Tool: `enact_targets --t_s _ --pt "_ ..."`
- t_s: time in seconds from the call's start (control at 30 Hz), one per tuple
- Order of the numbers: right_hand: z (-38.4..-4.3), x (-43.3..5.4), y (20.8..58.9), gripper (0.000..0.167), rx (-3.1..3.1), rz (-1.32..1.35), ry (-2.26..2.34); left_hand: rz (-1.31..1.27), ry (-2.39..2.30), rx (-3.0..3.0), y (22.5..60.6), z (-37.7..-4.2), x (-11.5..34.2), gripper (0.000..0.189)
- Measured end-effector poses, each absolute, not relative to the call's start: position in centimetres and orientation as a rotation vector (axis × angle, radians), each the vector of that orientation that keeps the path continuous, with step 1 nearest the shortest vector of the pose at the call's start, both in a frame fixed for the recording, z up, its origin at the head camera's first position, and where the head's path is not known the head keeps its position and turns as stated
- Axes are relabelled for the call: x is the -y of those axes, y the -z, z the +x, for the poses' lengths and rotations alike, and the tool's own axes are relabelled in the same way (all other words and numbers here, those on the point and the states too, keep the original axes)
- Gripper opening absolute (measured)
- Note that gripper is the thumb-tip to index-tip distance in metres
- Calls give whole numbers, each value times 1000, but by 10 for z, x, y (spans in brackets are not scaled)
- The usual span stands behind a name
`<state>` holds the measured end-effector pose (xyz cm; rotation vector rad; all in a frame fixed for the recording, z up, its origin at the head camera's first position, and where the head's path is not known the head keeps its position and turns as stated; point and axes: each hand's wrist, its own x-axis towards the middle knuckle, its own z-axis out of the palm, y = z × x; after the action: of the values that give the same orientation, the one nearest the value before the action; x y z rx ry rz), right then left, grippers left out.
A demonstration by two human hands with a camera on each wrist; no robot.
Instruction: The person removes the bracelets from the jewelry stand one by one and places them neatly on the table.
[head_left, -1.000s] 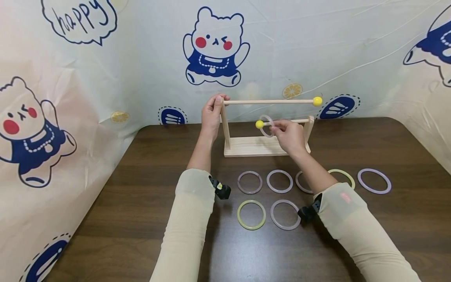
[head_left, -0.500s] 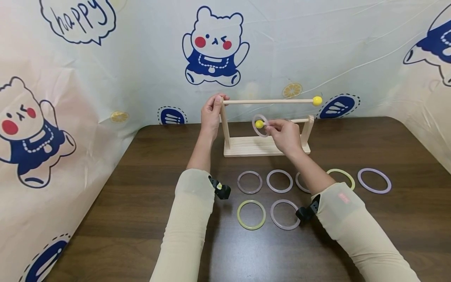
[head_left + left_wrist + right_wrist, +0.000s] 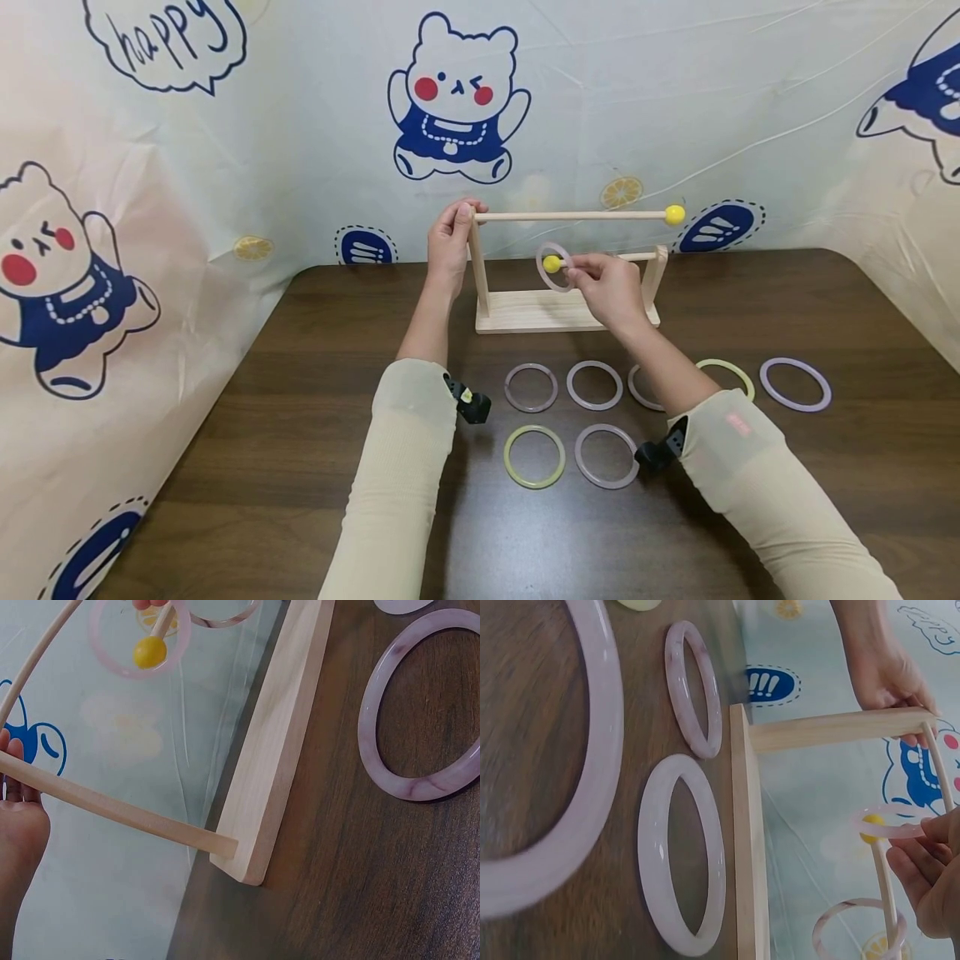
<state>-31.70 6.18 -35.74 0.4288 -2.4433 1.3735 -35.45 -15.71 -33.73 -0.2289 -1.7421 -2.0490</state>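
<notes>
A wooden bangle stand [image 3: 555,312] has two rods, each tipped with a yellow ball. At the top of its left post my left hand [image 3: 448,250] grips the wood. My right hand [image 3: 615,290] pinches a pale pink bangle [image 3: 542,278] by its right side; the bangle circles the yellow ball [image 3: 552,264] at the end of the lower rod. In the right wrist view another bangle [image 3: 821,930], brownish-streaked, hangs on this rod, hidden behind my right hand in the head view. The upper rod [image 3: 570,217] carries no bangle.
Several bangles lie on the brown table in front of the stand: a green one [image 3: 535,484] and a pale purple one [image 3: 607,483] nearer, a row behind them ending at a lilac bangle [image 3: 797,407]. My right forearm overlaps part of that row. A printed cloth [image 3: 315,125] hangs behind.
My right hand has drawn the pink bangle a little left along the lower rod, from behind the yellow ball to around it, then stayed nearly still. My left hand keeps its place.
</notes>
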Motion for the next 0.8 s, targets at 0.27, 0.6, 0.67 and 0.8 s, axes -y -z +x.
enact_targets --t_s 0.27,0.6,0.67,0.8 --pt "-313 -70 356 19 2454 469 -1385 -235 2036 1753 337 -355 157 36" --pt "-304 -76 349 18 2438 549 -1390 -220 2054 1758 337 -355 157 34" --pt "-302 -76 348 18 2433 559 -1383 -225 2049 1758 337 -354 157 34" --pt "-298 -77 346 17 2410 581 -1414 -237 2048 1749 337 -354 157 32"
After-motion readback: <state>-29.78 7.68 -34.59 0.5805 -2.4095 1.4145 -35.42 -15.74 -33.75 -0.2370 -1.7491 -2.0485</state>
